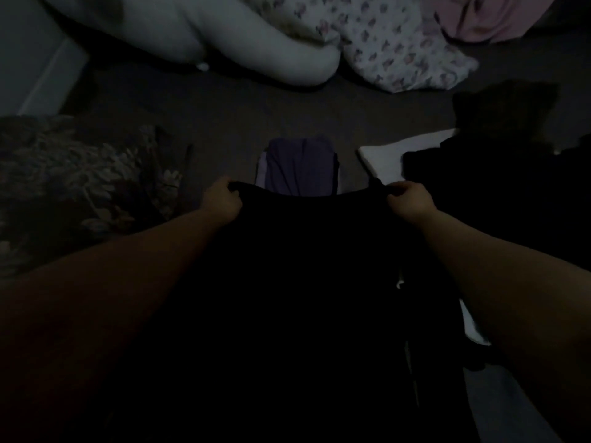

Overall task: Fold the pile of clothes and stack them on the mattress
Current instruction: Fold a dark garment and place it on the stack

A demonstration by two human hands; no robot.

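Room very dim; detail limited. Mattress (224,123) fills the view, a dark, flat surface. On it, far side: long white pillow (256,49) lying curved, with a floral-print pillow (399,55) just beside it to the right, and pink fabric (486,17) at the top right corner. Left edge: dark leaf-patterned cushion (80,174).

Black garment (303,266) hangs spread in the foreground, between both forearms, top edge held taut and level. It is too dark to tell what kind of garment it is.

Right side: heap of black clothes (479,161), resting partly on a white fabric piece (380,158); individual items in the heap cannot be told apart.

Centre, just beyond the held garment's top edge: folded purple garment (300,167) lying on the mattress, with a paler folded layer showing at its left edge.

Left hand (222,199) has fingers curled, pinching the garment's upper left corner. Right hand (409,201) has fingers curled, gripping the upper right corner.
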